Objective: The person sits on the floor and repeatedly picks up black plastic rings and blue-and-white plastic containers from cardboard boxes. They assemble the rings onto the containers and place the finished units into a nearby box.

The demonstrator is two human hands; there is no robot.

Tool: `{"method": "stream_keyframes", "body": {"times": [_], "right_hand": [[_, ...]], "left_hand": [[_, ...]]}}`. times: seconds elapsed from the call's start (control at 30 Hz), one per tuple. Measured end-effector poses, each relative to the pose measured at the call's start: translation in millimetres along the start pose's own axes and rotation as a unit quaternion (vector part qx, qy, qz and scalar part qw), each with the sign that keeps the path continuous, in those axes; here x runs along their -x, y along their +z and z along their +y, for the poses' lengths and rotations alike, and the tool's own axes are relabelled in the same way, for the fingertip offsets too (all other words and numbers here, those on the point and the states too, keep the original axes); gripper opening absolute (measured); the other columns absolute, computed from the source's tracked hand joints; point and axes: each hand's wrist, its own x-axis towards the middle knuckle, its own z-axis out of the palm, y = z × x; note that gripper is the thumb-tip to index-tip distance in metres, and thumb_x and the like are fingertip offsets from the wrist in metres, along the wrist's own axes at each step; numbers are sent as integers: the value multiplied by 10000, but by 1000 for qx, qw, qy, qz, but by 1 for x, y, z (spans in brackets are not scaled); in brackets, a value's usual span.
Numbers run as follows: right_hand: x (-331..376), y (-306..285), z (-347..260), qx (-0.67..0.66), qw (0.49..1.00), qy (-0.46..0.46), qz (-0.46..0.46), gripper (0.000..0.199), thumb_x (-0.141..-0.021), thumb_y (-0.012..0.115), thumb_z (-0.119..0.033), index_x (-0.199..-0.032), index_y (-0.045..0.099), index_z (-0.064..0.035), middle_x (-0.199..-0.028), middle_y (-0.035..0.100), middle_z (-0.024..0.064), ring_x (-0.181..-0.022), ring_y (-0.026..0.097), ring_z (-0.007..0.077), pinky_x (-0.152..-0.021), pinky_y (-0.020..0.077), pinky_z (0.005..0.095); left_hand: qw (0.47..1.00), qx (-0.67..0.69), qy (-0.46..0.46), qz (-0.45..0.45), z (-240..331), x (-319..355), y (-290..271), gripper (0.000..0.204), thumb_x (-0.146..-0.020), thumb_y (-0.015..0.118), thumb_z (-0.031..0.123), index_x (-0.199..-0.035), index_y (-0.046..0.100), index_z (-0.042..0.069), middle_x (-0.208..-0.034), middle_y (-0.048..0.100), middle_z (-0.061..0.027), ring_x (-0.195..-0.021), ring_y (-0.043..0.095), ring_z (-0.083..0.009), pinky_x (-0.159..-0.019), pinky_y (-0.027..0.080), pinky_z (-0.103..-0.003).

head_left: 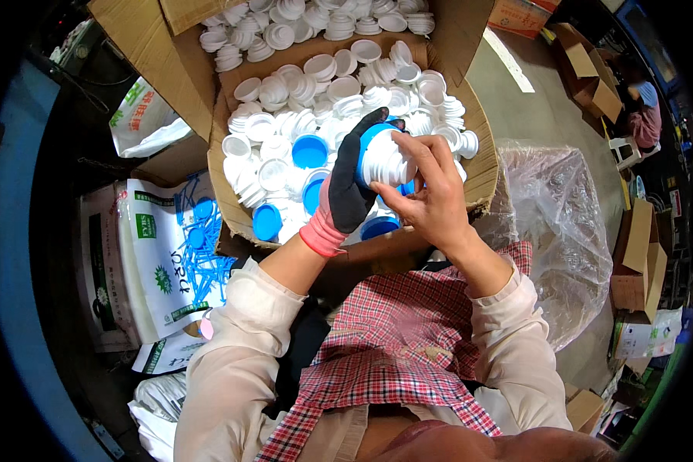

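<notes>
My left hand (349, 175), in a black and pink glove, is wrapped round a round blue cap (371, 135) and holds it tilted over the box. Against the cap's open side sits a white stepped plastic piece (386, 159). The bare fingers and thumb of my right hand (437, 191) grip that white piece from the right. Below both hands, the cardboard box (480, 138) is filled with many similar white stepped pieces (273, 174). Several blue caps (309, 151) lie among them, mostly toward the near side; my hands partly cover some.
Behind the box, more white pieces (339, 27) fill a cardboard space. Left are white printed sacks (152, 285) with blue plastic sticks (200, 258) on top. A clear plastic bag (566, 239) stands right. Farther right are open cartons (585, 69) and another person (645, 115).
</notes>
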Motion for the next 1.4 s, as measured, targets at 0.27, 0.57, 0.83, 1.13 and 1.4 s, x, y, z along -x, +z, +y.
{"method": "stream_keyframes", "body": {"times": [0.27,0.57,0.83,1.13,1.4], "right_hand": [[-4,6,19,-231,963,139,11,521,-821,730,-311,-1215,567,-12,-1018,540,61,-924,552,170,-854,444,311],[-4,32,70,-197,914,316,162,629,-1014,384,-503,-804,541,69,-697,506,134,-699,442,198,-697,406,358],[4,39,88,-203,946,243,73,485,-924,591,-437,-1072,581,25,-972,628,197,-969,602,282,-883,457,352],[58,-147,236,181,840,385,337,774,-664,849,-411,-1215,541,35,-1171,606,227,-1059,599,340,-902,477,454],[276,-202,436,182,731,638,-156,428,-715,749,-372,-938,696,-10,-970,685,242,-848,696,353,-731,547,419]], "left_hand": [[916,370,-156,-13,21,-11,4,665,-849,688,128,-1432,392,6,-1395,484,-102,-1223,505,-182,-1030,400,-310],[956,-209,-203,-26,-4,11,30,489,-883,575,97,-1324,436,-64,-1126,602,-278,-1064,575,-412,-908,453,-387],[963,-187,-179,79,-30,14,33,508,-888,618,197,-1289,477,-83,-1132,609,-287,-1070,593,-397,-916,458,-413],[843,-465,-222,-154,-35,1,-85,450,-825,711,249,-1204,568,52,-1197,623,-149,-1067,615,-292,-883,491,-372],[714,-627,-146,-276,-71,12,-51,544,-682,806,233,-1156,575,96,-1185,522,-162,-1074,552,-346,-859,510,-425]]}}
